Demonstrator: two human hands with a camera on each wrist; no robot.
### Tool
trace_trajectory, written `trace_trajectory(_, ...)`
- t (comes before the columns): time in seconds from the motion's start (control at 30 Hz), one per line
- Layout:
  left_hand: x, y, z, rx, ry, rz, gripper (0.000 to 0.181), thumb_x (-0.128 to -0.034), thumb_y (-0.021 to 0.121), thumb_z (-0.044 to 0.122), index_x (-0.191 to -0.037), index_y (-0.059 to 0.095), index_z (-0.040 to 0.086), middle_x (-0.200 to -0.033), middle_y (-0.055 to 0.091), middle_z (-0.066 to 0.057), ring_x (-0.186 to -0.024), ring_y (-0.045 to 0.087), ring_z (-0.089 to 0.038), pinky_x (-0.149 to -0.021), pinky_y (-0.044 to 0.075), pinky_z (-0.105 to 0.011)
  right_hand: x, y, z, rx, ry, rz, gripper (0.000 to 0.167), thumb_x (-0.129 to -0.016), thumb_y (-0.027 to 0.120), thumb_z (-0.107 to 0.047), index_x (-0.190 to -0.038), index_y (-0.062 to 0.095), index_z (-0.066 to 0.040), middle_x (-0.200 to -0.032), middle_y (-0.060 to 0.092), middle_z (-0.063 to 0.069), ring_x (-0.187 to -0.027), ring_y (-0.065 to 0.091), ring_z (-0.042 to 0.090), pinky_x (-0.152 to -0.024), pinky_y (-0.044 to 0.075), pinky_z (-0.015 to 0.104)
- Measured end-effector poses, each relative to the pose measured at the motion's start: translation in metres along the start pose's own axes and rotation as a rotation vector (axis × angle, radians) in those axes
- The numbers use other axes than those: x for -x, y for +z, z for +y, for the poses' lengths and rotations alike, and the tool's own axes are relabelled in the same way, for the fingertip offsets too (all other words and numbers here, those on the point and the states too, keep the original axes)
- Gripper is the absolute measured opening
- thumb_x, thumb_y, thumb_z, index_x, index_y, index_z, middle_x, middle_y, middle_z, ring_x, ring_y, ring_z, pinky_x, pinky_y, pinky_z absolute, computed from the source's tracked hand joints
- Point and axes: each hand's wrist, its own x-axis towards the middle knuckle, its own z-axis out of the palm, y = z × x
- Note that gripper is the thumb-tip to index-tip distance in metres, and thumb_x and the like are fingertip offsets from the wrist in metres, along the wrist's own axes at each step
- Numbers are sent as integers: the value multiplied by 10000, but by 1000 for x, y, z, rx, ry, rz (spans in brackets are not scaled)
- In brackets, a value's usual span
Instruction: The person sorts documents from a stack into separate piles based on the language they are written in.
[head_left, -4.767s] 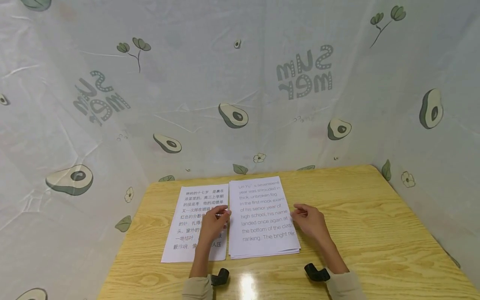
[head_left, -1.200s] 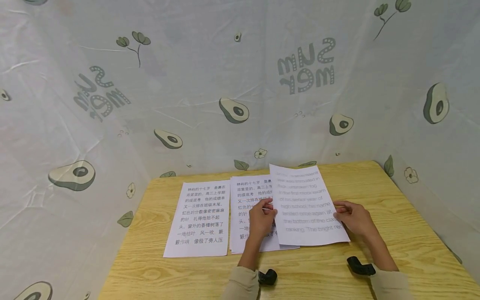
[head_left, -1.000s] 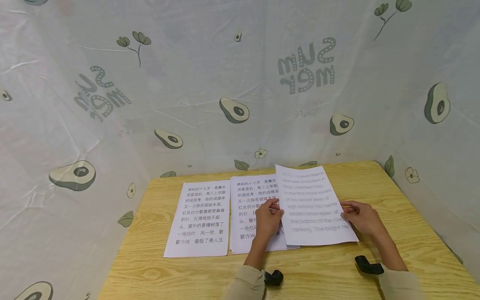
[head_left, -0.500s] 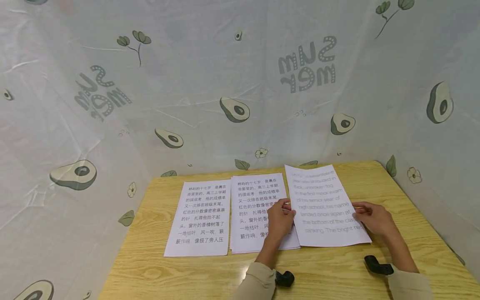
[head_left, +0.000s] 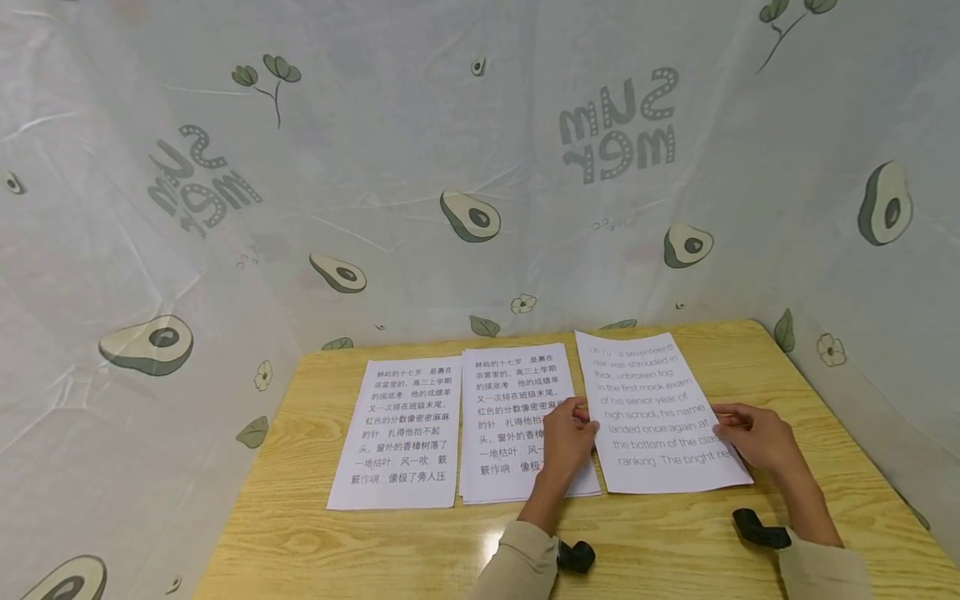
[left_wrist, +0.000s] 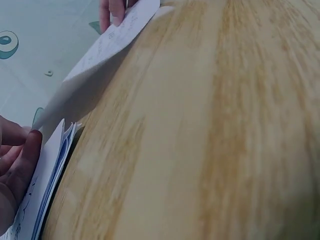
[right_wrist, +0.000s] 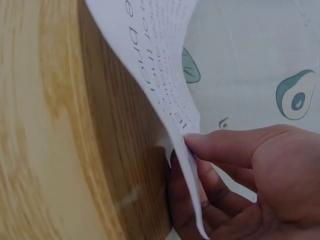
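A sheet of paper with English print is held between both hands on the right side of the table. My left hand pinches its left edge; in the left wrist view the thumb and fingers meet at the sheet's edge. My right hand pinches the right edge, with the thumb on the printed face and fingers behind it in the right wrist view. The sheet bows and stands off the table there. Left of it lies a stack of paper with Chinese print on top, partly covered by my left hand.
Another sheet with Chinese print lies flat at the left, next to the stack. All rest on a wooden table. A patterned curtain hangs behind and on both sides.
The English sheet, first on top of the middle stack, has been lifted and carried right by both hands, uncovering the Chinese page. In the last half second it shifted slightly further right.
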Motion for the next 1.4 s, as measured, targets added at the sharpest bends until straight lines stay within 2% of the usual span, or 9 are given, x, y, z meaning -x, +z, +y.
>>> trace_trajectory(0.13, 0, 0, -1, -30, 28, 4, 403, -862, 826, -9, -1256, 750, 31, -892, 719, 21, -721, 656, 5, -596, 549, -162, 0, 1, 0, 12, 1, -2, 411, -1004, 702, -119, -1330, 660, 127, -1062, 740, 268, -835, 651, 189, -656, 467, 259)
trace_trajectory(0.47, 1, -2, 1, -51, 10, -4, 395, -875, 827, 5, -1261, 749, 30, -895, 721, 21, -740, 667, 0, -650, 545, -150, 2, 3, -1, 29, -14, -8, 413, -1001, 683, -111, -1324, 650, 143, -1050, 742, 272, -833, 663, 202, -652, 478, 272)
trace_trajectory(0.63, 2, -6, 3, -37, 15, -7, 407, -896, 835, 57, -1285, 734, -4, -918, 724, 1, -738, 674, 0, -639, 553, -154, 4, 0, -6, 54, -2, -15, 424, -1004, 680, -145, -1312, 654, 145, -1089, 731, 310, -920, 702, 379, -677, 494, 295)
trace_trajectory(0.77, 3, -14, 4, -34, 22, 4, 410, -913, 826, 124, -1294, 737, 1, -940, 731, -14, -748, 677, -11, -647, 557, -177, 7, -5, -10, 101, 9, 9, 433, -1008, 673, -188, -1293, 669, 138, -1120, 729, 331, -1018, 689, 499, -699, 512, 350)
trace_trajectory(0.9, 5, -26, 4, -36, 14, -1, 429, -925, 816, 170, -1320, 734, 22, -959, 729, -1, -775, 686, -28, -668, 563, -194, 10, -7, -16, 112, 6, 22, 442, -1027, 658, -209, -1299, 667, 138, -1149, 722, 347, -1046, 684, 531, -711, 538, 415)
trace_trajectory(1.07, 7, -49, 0, -23, -11, -19, 454, -946, 818, 191, -1359, 716, 32, -985, 726, 13, -788, 687, -30, -656, 568, -196, 12, -5, -30, 59, -12, -21, 492, -1068, 640, -276, -1337, 649, 135, -1196, 710, 363, -1060, 691, 503, -707, 527, 351)
trace_trajectory(1.3, 6, -89, -12, -27, -16, -34, 461, -978, 791, 221, -1386, 692, 29, -1036, 738, -28, -687, 690, -58, -580, 561, -214, 9, 13, -59, -92, -2, -117, 536, -1082, 632, -329, -1407, 622, 97, -1222, 707, 312, -981, 713, 303, -696, 553, 287)
trace_trajectory(1.4, 5, -107, -17, -35, 5, -31, 464, -980, 787, 211, -1384, 686, 5, -1046, 747, -64, -667, 700, -85, -568, 569, -229, 6, 24, -72, -122, -10, -140, 520, -1078, 640, -316, -1411, 627, 83, -1217, 712, 288, -935, 716, 249, -693, 557, 275)
